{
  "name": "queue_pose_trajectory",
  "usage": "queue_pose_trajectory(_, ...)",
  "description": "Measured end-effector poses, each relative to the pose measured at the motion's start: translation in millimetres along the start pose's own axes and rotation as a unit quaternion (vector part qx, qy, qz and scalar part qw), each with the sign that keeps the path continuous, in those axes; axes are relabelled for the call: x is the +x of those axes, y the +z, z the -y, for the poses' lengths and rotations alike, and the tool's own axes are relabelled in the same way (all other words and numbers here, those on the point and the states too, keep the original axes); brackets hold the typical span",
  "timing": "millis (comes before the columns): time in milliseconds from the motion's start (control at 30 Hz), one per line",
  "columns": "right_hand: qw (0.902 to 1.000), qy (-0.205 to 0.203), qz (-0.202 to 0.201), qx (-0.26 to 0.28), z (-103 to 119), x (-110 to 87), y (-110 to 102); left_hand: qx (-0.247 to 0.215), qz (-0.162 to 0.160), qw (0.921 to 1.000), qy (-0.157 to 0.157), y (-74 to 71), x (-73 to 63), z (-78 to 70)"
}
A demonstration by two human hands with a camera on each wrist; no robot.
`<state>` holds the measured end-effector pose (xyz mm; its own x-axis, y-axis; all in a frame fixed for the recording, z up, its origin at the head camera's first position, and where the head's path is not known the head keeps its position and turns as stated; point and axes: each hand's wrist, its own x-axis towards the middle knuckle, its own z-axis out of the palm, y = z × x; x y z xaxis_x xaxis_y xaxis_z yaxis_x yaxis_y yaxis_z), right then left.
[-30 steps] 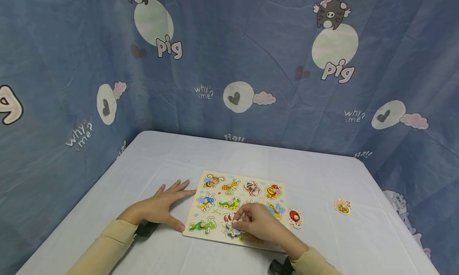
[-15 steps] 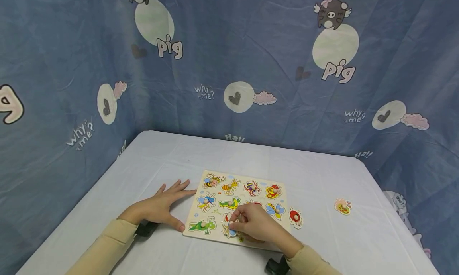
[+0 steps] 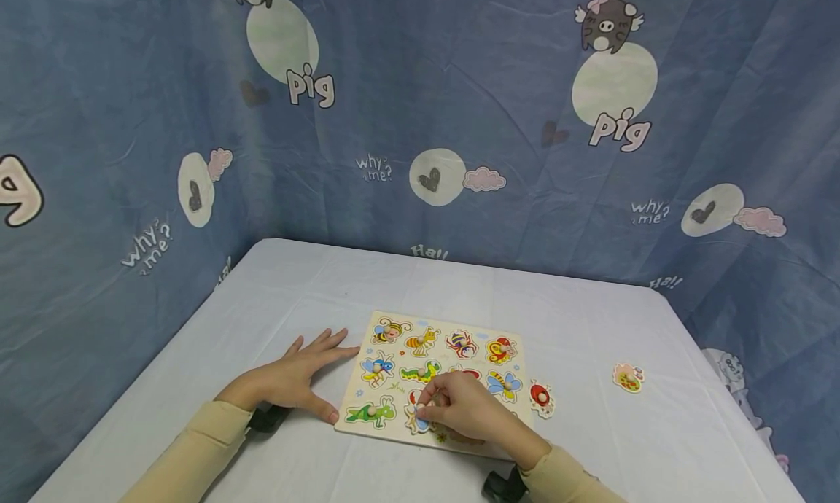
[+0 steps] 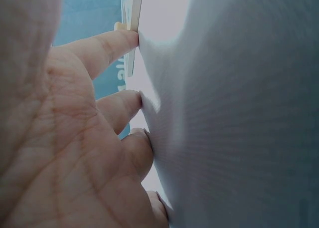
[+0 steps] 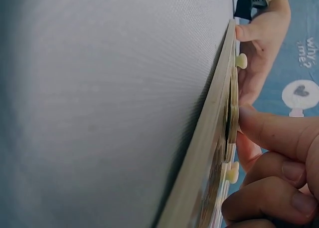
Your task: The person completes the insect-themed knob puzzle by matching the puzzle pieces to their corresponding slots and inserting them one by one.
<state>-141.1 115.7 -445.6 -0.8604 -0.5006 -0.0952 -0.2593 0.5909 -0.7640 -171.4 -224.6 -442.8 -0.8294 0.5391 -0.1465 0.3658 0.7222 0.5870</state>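
Observation:
A wooden peg puzzle board (image 3: 364, 428) with colourful insect pieces lies flat on the table. My right hand (image 3: 469, 408) pinches a blue-winged insect puzzle piece (image 3: 413, 420) between thumb and forefinger, over the bottom row. In the right wrist view that puzzle piece (image 5: 233, 106) sits slightly above the board face, at its spot, with a thin dark gap under one edge. My left hand (image 3: 293, 375) is spread on the cloth at the board's left side, thumb at the lower left corner. In the left wrist view a left fingertip (image 4: 130, 37) touches the board's edge.
A red ladybird piece (image 3: 541, 399) lies just off the board's right edge. Farther right on the white tablecloth (image 3: 656, 445) is a pink and yellow piece (image 3: 628, 378). A blue printed curtain (image 3: 367, 109) hangs behind the table.
My right hand has shifted a little to the left with the insect puzzle piece, bringing it over the bottom row spot beside the green piece. The left hand has stayed put.

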Motion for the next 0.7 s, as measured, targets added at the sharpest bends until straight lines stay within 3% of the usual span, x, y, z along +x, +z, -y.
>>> queue_pose_trajectory(700, 0.9999, 0.000, 0.012, 0.005, 0.0, 0.5, 0.1, 0.005, -0.001, 1.0000, -0.003, 0.6, 0.0, 0.2)
